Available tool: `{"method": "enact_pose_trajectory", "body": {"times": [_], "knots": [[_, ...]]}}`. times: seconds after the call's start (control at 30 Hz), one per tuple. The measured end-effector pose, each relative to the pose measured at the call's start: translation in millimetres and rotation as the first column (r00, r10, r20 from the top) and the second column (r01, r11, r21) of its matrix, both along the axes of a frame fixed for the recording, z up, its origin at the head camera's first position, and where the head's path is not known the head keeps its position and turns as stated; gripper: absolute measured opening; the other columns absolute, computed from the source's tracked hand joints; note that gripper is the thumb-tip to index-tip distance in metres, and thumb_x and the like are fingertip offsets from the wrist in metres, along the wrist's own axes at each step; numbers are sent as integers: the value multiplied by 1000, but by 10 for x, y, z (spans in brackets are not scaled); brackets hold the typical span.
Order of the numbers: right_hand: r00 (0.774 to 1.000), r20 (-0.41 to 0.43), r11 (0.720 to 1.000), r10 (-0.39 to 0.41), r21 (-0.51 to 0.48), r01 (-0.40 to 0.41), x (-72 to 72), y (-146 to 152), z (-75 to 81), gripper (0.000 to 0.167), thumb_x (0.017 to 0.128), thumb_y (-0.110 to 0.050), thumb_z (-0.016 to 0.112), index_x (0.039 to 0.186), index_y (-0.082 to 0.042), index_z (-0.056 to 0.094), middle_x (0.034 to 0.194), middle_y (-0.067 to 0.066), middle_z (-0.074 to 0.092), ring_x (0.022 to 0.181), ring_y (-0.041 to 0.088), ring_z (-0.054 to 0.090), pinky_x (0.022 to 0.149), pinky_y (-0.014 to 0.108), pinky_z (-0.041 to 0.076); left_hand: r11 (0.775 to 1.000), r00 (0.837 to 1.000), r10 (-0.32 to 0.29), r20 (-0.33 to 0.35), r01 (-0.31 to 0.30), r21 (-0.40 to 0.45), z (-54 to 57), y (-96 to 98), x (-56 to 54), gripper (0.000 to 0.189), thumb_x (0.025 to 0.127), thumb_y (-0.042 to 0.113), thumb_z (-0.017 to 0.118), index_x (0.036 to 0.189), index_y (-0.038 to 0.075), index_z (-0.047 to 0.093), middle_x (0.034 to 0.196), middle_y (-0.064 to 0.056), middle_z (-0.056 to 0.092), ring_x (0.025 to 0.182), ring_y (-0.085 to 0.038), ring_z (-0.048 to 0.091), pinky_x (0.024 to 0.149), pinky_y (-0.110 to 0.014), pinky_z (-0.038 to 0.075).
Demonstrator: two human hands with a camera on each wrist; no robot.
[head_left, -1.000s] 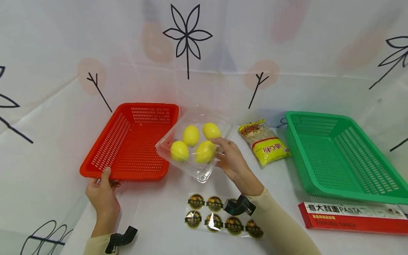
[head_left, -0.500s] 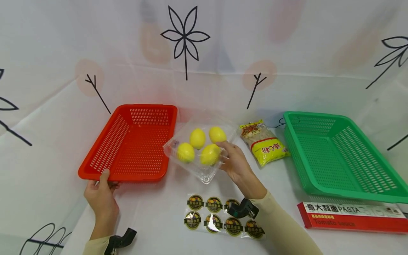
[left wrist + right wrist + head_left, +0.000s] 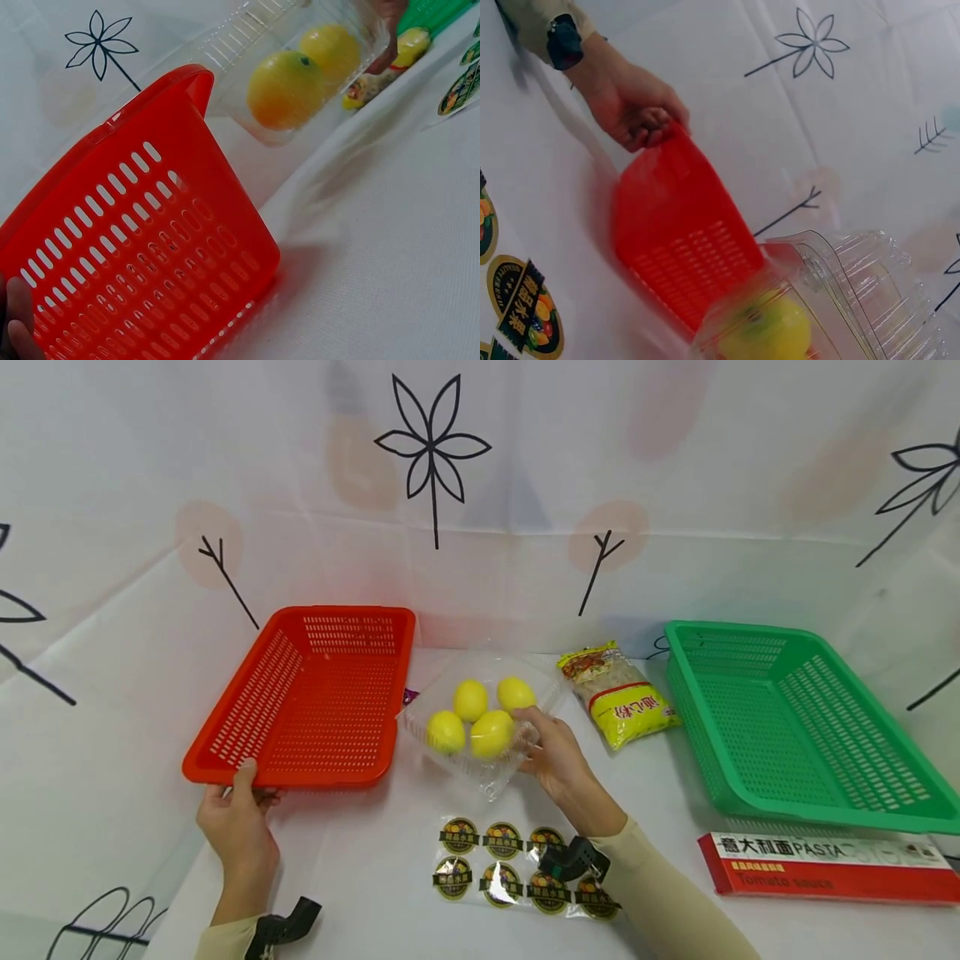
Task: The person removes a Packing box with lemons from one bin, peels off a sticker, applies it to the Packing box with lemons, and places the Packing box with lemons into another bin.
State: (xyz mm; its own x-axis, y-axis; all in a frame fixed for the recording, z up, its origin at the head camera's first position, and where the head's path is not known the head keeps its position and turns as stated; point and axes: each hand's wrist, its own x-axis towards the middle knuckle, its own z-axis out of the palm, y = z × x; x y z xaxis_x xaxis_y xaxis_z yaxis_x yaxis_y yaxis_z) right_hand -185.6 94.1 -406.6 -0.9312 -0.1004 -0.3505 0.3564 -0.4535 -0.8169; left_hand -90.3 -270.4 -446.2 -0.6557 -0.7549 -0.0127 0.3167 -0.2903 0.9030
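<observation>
My left hand (image 3: 238,827) grips the near left rim of a red plastic basket (image 3: 322,710), thumb over the edge and fingers beneath. Nothing lies inside the basket. To its right, my right hand (image 3: 557,760) holds a clear plastic clamshell box (image 3: 491,781) by its right side. Several yellow lemons (image 3: 491,735) show through the box. In the left wrist view the clamshell, with lemons (image 3: 285,90) in it, appears raised above the white table beside the basket's corner. The right wrist view shows the left hand (image 3: 641,105) at the basket's rim.
A sheet of round fruit stickers (image 3: 502,883) lies in front of the box. Behind the right hand is a yellow bag of pasta (image 3: 626,702). A green basket (image 3: 795,735) stands at the right, with a red pasta box (image 3: 825,872) before it. A small purple item (image 3: 409,696) peeks out beside the red basket.
My right hand has brought the clamshell of lemons right and downward, away from the red basket, uncovering a small purple item. My left hand keeps its grip on the rim.
</observation>
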Motion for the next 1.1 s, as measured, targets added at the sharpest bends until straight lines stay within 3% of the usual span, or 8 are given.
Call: {"method": "enact_pose_trajectory", "body": {"times": [0.1,0.27,0.43,0.57,0.7,0.77,0.93,1.1], "knots": [[1000,-1,1000,-6,-17,6,3,16,-36,42,100,-17,65,130,0,42,124,15,35,107,26,45,75,36,55,1000,1000,-1,-2,1,-3,-1,-1,-1,44,101,18,71,135,-6,58,95,-13,75,54,-16,66,53,-22,55],[999,22,999,-29,-15,30,6,48,-90,49,100,-16,65,138,2,39,131,16,32,118,30,46,80,40,59,1000,1000,-2,5,2,-4,4,-3,7,46,101,19,71,136,-6,57,96,-13,75,55,-16,66,54,-22,56],[999,28,999,-42,28,41,26,54,-168,55,97,-14,67,137,2,33,125,15,39,98,24,55,67,36,59,1000,1000,-1,11,1,0,18,-6,13,47,101,20,71,137,-5,57,96,-13,75,55,-16,66,54,-22,56],[998,33,997,-50,52,49,37,65,-224,71,94,-15,70,141,0,19,113,13,47,79,20,57,61,31,56,1000,1000,-2,9,2,-3,22,3,16,46,101,20,71,136,-6,57,95,-13,75,54,-16,65,54,-21,56],[998,35,996,-60,60,58,42,61,-255,83,95,-17,72,147,1,10,114,14,46,79,20,54,58,28,47,1000,1000,-2,6,2,-8,20,6,12,45,101,19,71,136,-6,57,94,-13,74,54,-16,65,54,-21,56],[998,30,997,-58,56,56,47,57,-262,89,96,-19,72,152,1,5,125,16,40,91,23,52,65,31,46,1000,1000,-4,2,4,-9,18,3,7,45,101,19,71,136,-6,57,94,-14,74,54,-16,65,54,-22,56],[998,44,994,-37,102,33,96,71,-271,109,95,-29,75,159,2,-8,149,25,25,126,36,42,98,49,46,1000,1000,-6,2,6,-14,13,-4,1,45,101,20,71,136,-6,58,95,-14,75,55,-16,66,54,-22,56],[998,56,977,-16,215,4,169,109,-268,111,94,-47,74,161,1,0,145,27,29,128,39,42,105,59,45,1000,1000,-4,16,4,-4,7,-13,15,46,101,20,71,137,-5,57,98,-13,75,56,-16,66,54,-21,56]]}}
